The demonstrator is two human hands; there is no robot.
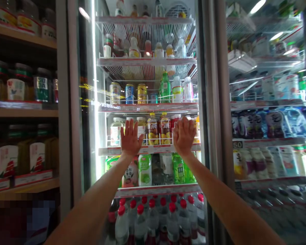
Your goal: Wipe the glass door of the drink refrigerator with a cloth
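Both arms reach forward at a lit drinks fridge. My left hand (131, 140) is raised with its fingers up and spread, thumb out to the right, holding nothing. My right hand (184, 136) is raised likewise, fingers up and closer together, with nothing visible in it. Between them, on the shelf behind, stand dark tea bottles (152, 129) with yellow caps. A white-capped bottle (115, 131) is left of my left hand. Reflections suggest a glass door in front of the shelves; whether my palms touch it I cannot tell.
Green drink bottles (145, 170) fill the shelf below the hands, and red-capped bottles (153, 217) stand at the bottom. Cans (142, 94) line a higher shelf. Wooden shelves with jars (16, 85) are at left. Another fridge with bottles (274, 122) is at right, past a metal frame (219, 102).
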